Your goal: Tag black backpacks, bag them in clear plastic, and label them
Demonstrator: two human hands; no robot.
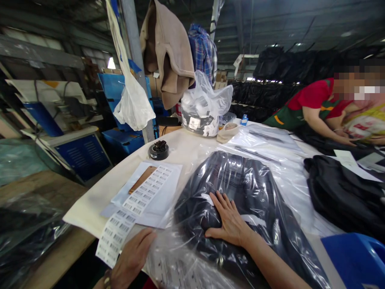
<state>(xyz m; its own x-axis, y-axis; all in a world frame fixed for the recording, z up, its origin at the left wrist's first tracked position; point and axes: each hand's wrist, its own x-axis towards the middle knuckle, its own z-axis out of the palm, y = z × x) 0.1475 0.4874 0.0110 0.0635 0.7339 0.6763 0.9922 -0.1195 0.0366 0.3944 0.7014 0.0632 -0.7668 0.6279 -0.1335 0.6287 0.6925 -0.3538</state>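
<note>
My right hand [227, 220] lies flat with its fingers spread on a black backpack-like item [237, 180] wrapped in a clear plastic bag [168, 261]. Close to the table's front edge, my left hand [134, 255] has its thumb and fingers pressed together. It is beside the bag's loose end and the lower part of a strip of barcode stickers [147, 190]; whatever it may be pinching is hidden. The sticker strip lies across white paper sheets [171, 184] and hangs past the table edge. A brown phone-shaped object [141, 180] rests partly beneath the strip.
A roll of black tape [158, 151] sits behind the papers. Clear plastic bags [267, 140] cover the table's far right. Black goods [343, 188] and a blue container [355, 257] are at the right. Another person [315, 100] leans over the far side.
</note>
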